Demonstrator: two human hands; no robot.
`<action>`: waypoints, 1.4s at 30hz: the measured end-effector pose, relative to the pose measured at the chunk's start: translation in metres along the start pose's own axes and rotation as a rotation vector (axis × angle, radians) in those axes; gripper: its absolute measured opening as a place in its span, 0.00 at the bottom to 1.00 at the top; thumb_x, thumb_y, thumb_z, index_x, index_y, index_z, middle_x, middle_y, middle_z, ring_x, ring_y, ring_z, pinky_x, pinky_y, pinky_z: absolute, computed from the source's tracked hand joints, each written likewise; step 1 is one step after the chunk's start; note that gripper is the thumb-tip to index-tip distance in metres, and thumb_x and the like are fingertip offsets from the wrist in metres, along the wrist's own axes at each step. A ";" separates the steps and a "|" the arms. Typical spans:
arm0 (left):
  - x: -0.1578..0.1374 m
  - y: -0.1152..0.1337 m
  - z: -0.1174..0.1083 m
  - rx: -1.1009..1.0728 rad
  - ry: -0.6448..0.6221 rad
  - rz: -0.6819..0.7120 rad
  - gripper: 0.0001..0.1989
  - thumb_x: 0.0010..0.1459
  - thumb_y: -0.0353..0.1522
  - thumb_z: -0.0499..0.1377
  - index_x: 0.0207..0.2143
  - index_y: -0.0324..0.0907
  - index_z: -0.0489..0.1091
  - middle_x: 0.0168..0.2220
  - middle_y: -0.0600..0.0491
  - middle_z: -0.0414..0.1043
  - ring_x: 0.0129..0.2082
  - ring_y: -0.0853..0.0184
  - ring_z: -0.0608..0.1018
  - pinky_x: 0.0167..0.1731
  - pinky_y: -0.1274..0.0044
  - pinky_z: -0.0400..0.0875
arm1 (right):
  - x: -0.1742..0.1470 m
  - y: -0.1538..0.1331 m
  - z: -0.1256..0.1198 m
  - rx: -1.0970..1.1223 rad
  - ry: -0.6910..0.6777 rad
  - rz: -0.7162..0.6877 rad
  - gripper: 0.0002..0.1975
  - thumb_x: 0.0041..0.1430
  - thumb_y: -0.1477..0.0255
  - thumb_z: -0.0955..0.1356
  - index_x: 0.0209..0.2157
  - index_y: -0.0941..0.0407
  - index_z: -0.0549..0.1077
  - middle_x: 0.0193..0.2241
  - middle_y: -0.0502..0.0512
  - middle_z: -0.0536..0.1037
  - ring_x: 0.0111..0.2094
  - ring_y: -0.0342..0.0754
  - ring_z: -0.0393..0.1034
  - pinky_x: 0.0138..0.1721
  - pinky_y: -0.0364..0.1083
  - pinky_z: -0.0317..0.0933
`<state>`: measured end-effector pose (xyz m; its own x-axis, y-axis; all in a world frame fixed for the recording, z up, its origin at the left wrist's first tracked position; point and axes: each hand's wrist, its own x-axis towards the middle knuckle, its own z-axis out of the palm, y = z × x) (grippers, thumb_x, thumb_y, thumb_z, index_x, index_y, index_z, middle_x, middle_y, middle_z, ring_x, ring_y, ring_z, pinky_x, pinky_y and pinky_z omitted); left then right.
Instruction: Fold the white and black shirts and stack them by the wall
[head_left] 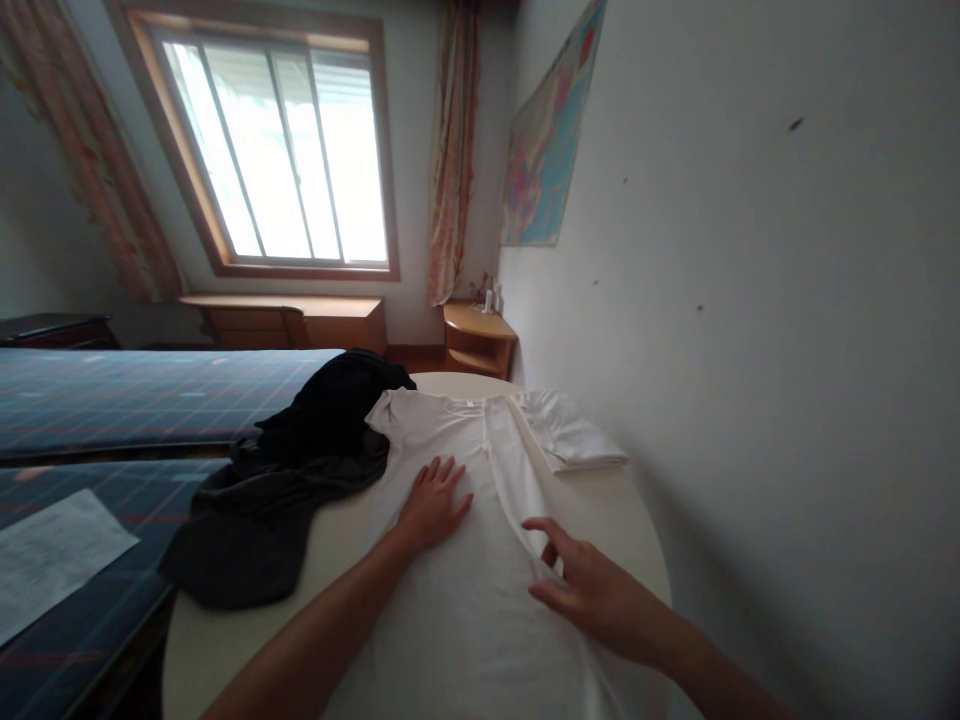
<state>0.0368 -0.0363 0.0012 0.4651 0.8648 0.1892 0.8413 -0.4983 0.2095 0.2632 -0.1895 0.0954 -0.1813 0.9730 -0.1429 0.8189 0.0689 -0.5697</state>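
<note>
A white shirt (457,590) lies spread over the round table, its collar at the far end. A long strip along its right side is folded over toward the middle. My left hand (435,503) rests palm down on the upper part of the shirt, fingers spread. At the right edge of the shirt is my right hand (581,580), thumb and fingers apart, close to the folded strip. Whether its fingertips touch the cloth I cannot tell. A folded white garment (574,435) sits beyond it at the far right of the table.
Dark clothes (292,490) lie heaped on the left of the round cream table (630,540). Further left are beds with blue plaid covers (150,400) and a sheet of paper (56,555). A bare wall (787,400) runs close along the right. A corner shelf (480,322) stands behind.
</note>
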 end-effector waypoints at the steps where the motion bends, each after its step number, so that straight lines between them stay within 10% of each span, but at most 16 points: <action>1: 0.000 0.000 0.000 -0.001 0.003 0.002 0.28 0.67 0.44 0.49 0.66 0.43 0.58 0.69 0.47 0.53 0.69 0.53 0.54 0.66 0.61 0.48 | -0.005 -0.002 0.003 0.035 -0.053 -0.019 0.33 0.55 0.70 0.69 0.62 0.49 0.61 0.45 0.55 0.76 0.45 0.49 0.72 0.48 0.45 0.60; 18: -0.005 0.005 -0.003 0.036 -0.065 0.042 0.30 0.66 0.45 0.49 0.67 0.47 0.56 0.70 0.45 0.50 0.70 0.47 0.50 0.65 0.54 0.46 | -0.002 -0.008 0.014 -0.055 -0.102 -0.055 0.18 0.63 0.71 0.61 0.51 0.54 0.75 0.42 0.58 0.80 0.46 0.50 0.74 0.49 0.46 0.62; 30: -0.006 0.003 -0.004 -0.084 0.123 0.085 0.20 0.63 0.39 0.56 0.56 0.46 0.67 0.60 0.47 0.65 0.61 0.57 0.65 0.63 0.64 0.55 | 0.152 0.016 0.030 -0.332 0.207 -0.176 0.29 0.67 0.68 0.55 0.66 0.67 0.57 0.67 0.66 0.57 0.69 0.54 0.44 0.68 0.53 0.41; 36: 0.002 0.000 -0.004 -0.093 0.118 0.092 0.23 0.61 0.39 0.58 0.57 0.46 0.66 0.60 0.47 0.64 0.60 0.56 0.64 0.63 0.64 0.55 | 0.206 0.020 0.043 -0.318 0.159 0.149 0.35 0.69 0.52 0.52 0.71 0.56 0.46 0.71 0.59 0.44 0.71 0.63 0.34 0.67 0.61 0.34; 42: 0.029 -0.011 -0.001 -0.112 0.116 0.103 0.23 0.61 0.39 0.58 0.58 0.46 0.66 0.61 0.48 0.63 0.61 0.55 0.63 0.63 0.63 0.54 | 0.241 0.036 0.045 -0.351 0.169 0.170 0.36 0.67 0.48 0.49 0.71 0.50 0.45 0.72 0.53 0.40 0.71 0.62 0.28 0.67 0.61 0.27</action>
<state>0.0407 -0.0062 0.0056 0.5064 0.7994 0.3234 0.7522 -0.5928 0.2875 0.2248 0.0374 0.0040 0.0399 0.9974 -0.0593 0.9705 -0.0528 -0.2351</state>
